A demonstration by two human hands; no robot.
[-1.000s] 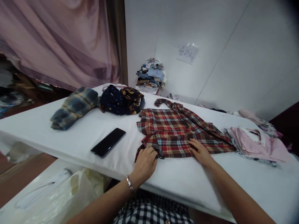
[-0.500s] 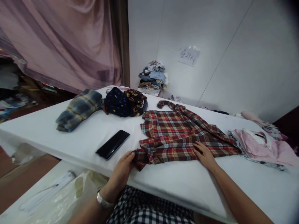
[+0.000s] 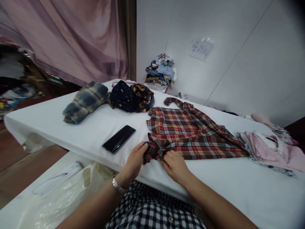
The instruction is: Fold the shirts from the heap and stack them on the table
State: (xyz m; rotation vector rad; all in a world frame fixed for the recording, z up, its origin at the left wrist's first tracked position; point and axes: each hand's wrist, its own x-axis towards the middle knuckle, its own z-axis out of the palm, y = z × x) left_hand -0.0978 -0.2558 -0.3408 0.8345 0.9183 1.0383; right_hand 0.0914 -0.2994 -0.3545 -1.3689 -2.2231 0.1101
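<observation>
A red plaid shirt [image 3: 188, 133] lies spread on the white table [image 3: 238, 187], its near left corner bunched up. My left hand [image 3: 134, 160] pinches that bunched corner at the shirt's left edge. Close beside it, my right hand [image 3: 175, 165] grips the same near hem, fingers curled on the cloth. Both hands sit near the table's front edge.
A black phone [image 3: 119, 138] lies left of the shirt. Further back are a folded blue plaid garment [image 3: 84, 101] and dark patterned clothes [image 3: 131, 97]. Pink garments [image 3: 271, 148] lie at the right. A pile of clothes [image 3: 162, 71] stands by the wall.
My right hand slid left along the hem from the shirt's middle to beside my left hand. The left hand pulled the corner out and gathered it. The view shifted slightly.
</observation>
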